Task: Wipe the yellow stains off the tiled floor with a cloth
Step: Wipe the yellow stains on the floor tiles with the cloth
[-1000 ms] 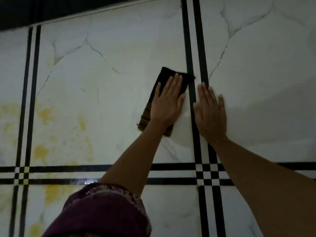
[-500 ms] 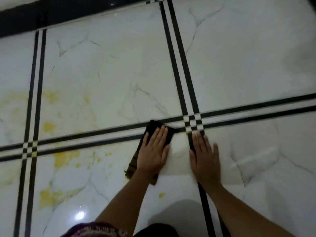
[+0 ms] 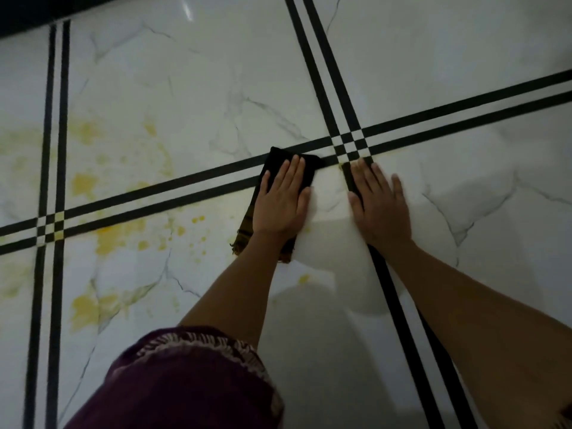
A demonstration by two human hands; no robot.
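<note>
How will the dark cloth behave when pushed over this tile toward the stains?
Probably floppy: the cloth lies thin and flat under the left hand, its near end fringed and limp. It likely slides easily, since the tiled floor looks glossy, with reflections. It may bunch unless pressed with flat fingers.

The tiled floor (image 3: pixel 192 97) looked like glossy, smooth marble-patterned ceramic, catching light reflections. The cloth (image 3: pixel 278 164) was dark, matt woven fabric with a frayed brownish edge. The sleeve (image 3: pixel 185 382) was soft maroon textile.
</note>
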